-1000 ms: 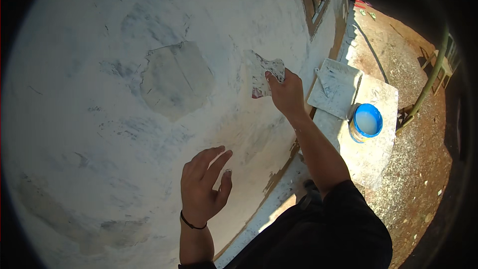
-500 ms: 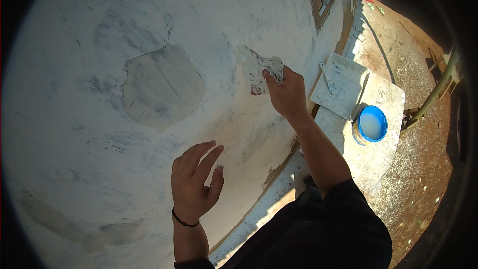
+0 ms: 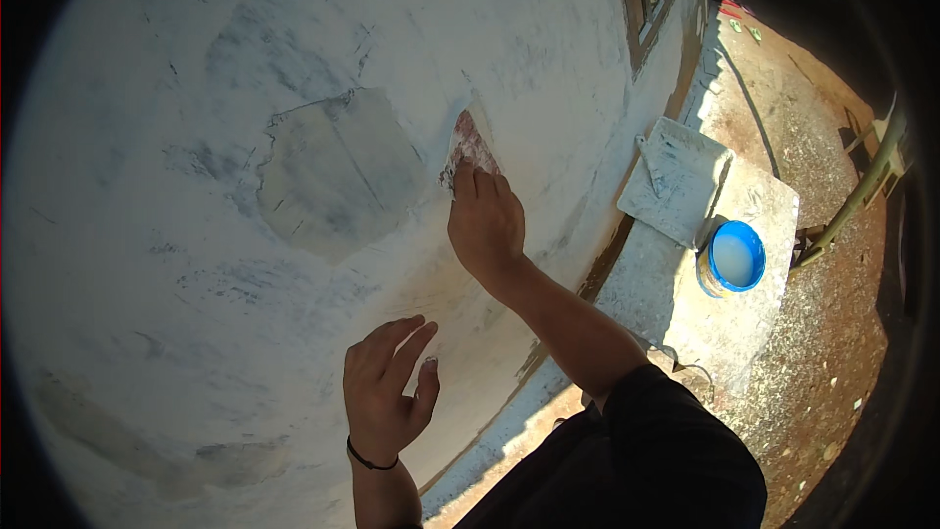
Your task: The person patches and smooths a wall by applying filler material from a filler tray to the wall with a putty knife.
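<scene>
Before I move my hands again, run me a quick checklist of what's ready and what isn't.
1. Scraper in the right hand's grip: ok, fingers over it.
2. Scraper clean: not ok, smeared whitish and reddish.
3. Left hand free: ok, empty, fingers spread. Touching the wall: cannot tell.
4. Grey patch edge smooth: not ok, ragged at upper left.
5. Blue-rimmed bucket upright: ok, beside the tray, whitish contents inside.
</scene>
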`<state>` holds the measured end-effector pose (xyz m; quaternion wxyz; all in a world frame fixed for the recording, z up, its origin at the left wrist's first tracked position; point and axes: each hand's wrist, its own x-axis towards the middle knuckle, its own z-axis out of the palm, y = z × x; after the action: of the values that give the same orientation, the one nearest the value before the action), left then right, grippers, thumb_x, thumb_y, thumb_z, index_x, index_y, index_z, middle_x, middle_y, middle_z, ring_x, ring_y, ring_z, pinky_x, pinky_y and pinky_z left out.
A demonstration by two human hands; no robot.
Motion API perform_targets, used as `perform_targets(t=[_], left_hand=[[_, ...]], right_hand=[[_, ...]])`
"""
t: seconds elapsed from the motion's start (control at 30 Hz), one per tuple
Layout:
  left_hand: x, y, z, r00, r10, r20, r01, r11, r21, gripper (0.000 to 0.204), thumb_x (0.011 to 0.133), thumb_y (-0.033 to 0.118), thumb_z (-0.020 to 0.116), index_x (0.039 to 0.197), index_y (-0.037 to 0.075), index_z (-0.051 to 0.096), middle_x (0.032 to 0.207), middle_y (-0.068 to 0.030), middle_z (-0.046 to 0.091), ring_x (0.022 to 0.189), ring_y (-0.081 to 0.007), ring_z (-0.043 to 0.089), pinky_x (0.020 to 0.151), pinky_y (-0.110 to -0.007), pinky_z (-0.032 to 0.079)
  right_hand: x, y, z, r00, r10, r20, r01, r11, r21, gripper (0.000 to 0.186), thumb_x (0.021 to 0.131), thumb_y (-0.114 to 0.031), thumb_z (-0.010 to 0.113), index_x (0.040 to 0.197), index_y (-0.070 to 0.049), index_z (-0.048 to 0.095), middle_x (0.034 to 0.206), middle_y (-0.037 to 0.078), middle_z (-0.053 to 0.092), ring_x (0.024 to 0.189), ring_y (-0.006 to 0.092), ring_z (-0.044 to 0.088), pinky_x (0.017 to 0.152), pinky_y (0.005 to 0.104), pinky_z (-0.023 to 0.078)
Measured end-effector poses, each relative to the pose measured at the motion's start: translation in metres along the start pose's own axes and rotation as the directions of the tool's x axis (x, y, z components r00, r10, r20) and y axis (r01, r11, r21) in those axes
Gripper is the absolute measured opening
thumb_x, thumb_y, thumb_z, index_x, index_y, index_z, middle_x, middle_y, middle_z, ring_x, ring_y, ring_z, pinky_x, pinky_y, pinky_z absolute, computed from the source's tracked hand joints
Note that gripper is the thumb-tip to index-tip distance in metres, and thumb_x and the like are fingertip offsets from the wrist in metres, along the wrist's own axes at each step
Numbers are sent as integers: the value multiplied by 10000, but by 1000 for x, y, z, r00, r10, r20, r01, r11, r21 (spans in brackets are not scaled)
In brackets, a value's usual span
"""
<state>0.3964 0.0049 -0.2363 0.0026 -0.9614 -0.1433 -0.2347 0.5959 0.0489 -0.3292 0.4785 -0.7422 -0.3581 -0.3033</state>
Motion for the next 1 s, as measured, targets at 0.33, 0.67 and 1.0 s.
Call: perform_targets(t=[0.33, 0.67, 1.0], left_hand=[[3, 1, 1, 998, 54, -42, -56, 997, -46, 339, 727, 38, 638, 1064, 70, 658, 1065, -86, 653, 948, -253, 623, 774, -349, 436], [19, 5, 8, 996, 91, -20, -92, 993, -69, 353, 720, 32, 639, 1070, 69, 654, 1064, -87, 652, 961, -255, 621, 789, -353, 437], [14, -9, 10, 999, 44, 17, -42, 992, -116, 378, 721, -4, 608, 1094, 40, 645, 1064, -129, 657, 969, -293, 595, 848, -366, 446]], right_hand=[[-15, 24, -54, 995, 77, 68, -94, 947, 306, 416, 718, -25, 657, 1121, 36, 575, 841, 109, 598, 777, 252, 577, 649, 343, 513], [12, 16, 0, 990, -2, -140, 20, 992, 128, 482, 630, 13, 636, 1108, 39, 582, 922, 155, 644, 785, 277, 580, 704, 349, 506], [36, 22, 11, 982, 18, -187, 12, 988, 156, 448, 648, 5, 644, 1086, 80, 588, 960, 200, 648, 771, 280, 585, 665, 334, 512]])
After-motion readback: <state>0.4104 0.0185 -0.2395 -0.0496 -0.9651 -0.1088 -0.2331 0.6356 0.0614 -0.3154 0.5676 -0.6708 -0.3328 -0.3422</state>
